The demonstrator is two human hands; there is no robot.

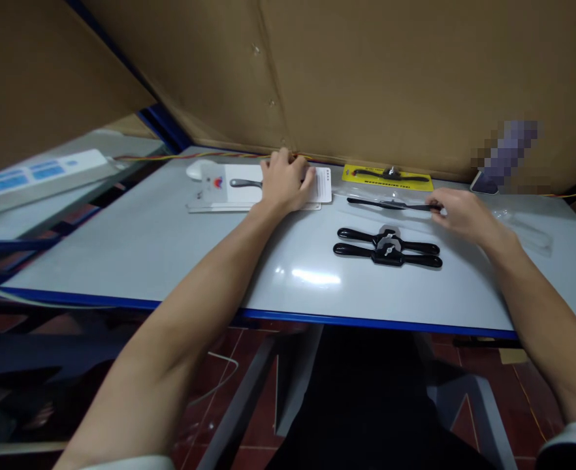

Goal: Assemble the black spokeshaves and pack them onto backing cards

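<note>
My left hand lies flat on a white packaging card that carries a dark-handled tool, at the back of the grey table. My right hand grips the right end of a slim black tool lying inside a clear plastic sleeve. Two black double-handled wrenches lie side by side just in front of that tool. A yellow header card with another black tool rests against the back wall.
Brown cardboard panels close off the back and left. A white oval object sits left of the card. A clear plastic bag lies at the right. A white power strip sits on the neighbouring surface at left. The table's blue front edge runs across.
</note>
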